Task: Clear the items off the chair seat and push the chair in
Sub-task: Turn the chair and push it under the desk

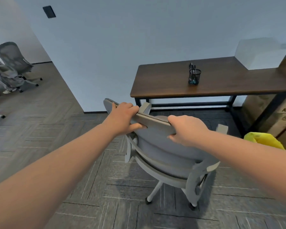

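Observation:
A grey office chair [162, 156] on casters stands in front of me, its back towards me. My left hand [122, 118] grips the top edge of the backrest on the left, and my right hand [186, 129] grips the same edge on the right. The seat is hidden behind the backrest, so I cannot tell what lies on it. Beyond the chair stands a dark wooden desk [172, 86] with a black metal frame, open underneath.
A mesh pen holder [194, 77] stands on the desk, with a white box [256, 53] at its right end. Cardboard boxes [279, 119] are stacked to the desk's right, a yellow object [264, 139] before them. More grey chairs [13, 63] stand far left.

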Available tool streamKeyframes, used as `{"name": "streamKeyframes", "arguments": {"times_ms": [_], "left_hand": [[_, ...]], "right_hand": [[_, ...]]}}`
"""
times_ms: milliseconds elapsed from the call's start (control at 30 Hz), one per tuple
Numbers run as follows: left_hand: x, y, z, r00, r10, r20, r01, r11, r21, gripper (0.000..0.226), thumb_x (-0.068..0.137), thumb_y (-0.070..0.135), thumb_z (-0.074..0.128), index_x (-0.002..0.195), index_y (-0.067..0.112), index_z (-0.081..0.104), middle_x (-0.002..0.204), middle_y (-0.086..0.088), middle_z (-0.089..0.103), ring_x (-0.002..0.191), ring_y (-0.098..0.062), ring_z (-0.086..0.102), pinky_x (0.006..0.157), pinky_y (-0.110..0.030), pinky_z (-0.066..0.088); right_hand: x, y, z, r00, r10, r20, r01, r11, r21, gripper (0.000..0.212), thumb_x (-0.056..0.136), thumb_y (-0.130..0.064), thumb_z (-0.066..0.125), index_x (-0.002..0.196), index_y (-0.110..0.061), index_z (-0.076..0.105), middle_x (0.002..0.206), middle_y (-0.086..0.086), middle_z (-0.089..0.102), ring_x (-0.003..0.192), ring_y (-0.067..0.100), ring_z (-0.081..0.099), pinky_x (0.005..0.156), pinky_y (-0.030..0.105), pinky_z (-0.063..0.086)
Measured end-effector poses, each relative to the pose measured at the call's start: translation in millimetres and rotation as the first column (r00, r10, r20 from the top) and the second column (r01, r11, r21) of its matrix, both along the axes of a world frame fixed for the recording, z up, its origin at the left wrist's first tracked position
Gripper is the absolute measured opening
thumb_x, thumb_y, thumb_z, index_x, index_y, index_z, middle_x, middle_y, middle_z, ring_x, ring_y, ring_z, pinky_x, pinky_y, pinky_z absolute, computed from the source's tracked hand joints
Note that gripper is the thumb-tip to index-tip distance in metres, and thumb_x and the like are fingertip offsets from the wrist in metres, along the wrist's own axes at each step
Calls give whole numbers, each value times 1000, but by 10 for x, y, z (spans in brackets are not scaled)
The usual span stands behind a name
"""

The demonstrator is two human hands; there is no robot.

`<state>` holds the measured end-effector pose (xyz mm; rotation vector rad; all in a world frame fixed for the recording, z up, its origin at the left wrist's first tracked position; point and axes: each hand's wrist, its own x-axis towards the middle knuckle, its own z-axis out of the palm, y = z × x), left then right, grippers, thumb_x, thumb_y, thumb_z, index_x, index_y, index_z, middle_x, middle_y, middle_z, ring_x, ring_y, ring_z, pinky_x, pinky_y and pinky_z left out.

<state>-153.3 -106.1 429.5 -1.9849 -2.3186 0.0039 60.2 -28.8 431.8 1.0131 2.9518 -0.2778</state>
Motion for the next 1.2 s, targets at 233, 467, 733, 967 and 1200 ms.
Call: {"name": "streamKeyframes", "arguments": {"times_ms": [233, 467, 733, 967, 1200], "left_hand": [[630, 602, -26, 998, 57, 5, -57, 998, -15, 44, 80, 65, 54, 94, 24, 44, 92, 8, 40, 101, -19, 47, 100, -56, 34], [989, 1118, 6, 997, 69, -17, -70, 996, -50, 45, 79, 69, 50, 85, 27, 33, 91, 11, 40, 105, -19, 51, 104, -68, 29], [1354, 1682, 45, 999, 27, 38, -24, 997, -74, 45, 86, 63, 44, 99, 20, 46, 106, 3, 55, 110, -20, 51, 106, -72, 22], [1545, 2005, 97, 997, -46, 69, 54, 991, -124, 34, 92, 54, 42, 86, 21, 37, 91, 7, 46, 102, -22, 53, 109, -64, 23], [1577, 2243, 71, 990, -125, 69, 129, 990, -57, 33, 93, 52, 42, 86, 21, 36, 90, 7, 45, 92, -20, 50, 93, -41, 35]], "right_hand": [[472, 850, -59, 998, -4, 61, 2, 1000, 18, 31, 82, -42, 66, 87, -18, 48, 89, -2, 57, 89, 25, 58, 64, 33, 43], [807, 1413, -59, 998, -5, 64, 3, 999, 32, 28, 82, -43, 65, 90, -19, 52, 83, -5, 54, 81, 20, 53, 64, 34, 46], [1203, 1997, -33, 993, -97, 68, 95, 995, 22, 29, 82, -44, 65, 90, -21, 50, 91, -4, 57, 87, 21, 56, 65, 33, 46], [1437, 2322, -14, 986, -143, 87, 139, 989, 43, 30, 80, -46, 66, 89, -23, 50, 92, -5, 58, 89, 22, 58, 68, 35, 48], [1550, 2531, -53, 983, -178, 44, 171, 977, 129, 35, 79, -50, 67, 90, -24, 45, 103, 0, 64, 100, 26, 60, 73, 34, 38]]}}
